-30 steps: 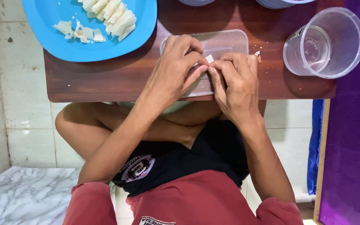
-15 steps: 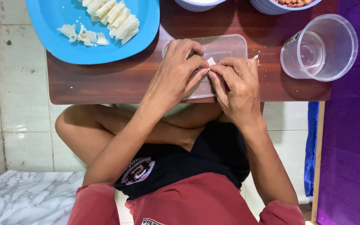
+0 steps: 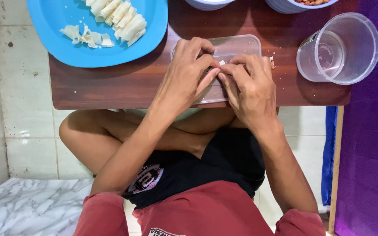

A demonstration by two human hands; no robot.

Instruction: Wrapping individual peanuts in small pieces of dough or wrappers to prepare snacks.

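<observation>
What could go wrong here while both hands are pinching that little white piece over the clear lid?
The clear lid overhangs the table's near edge under the left hand and right hand; hard pressing might tip it off. The small white piece is pinched between fingertips and could tear or drop. The empty clear tub sits close to the right hand, so a wide elbow move might knock it.

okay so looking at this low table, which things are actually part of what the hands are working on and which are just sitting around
In use:
- left hand and right hand, fingertips pinching a small white piece
- flat clear plastic lid under the hands
- blue plate with folded white pieces, seemingly the same stuff

Lying about:
- clear plastic tub, empty
- bowl of nuts at the far edge
- another bowl beside it
</observation>
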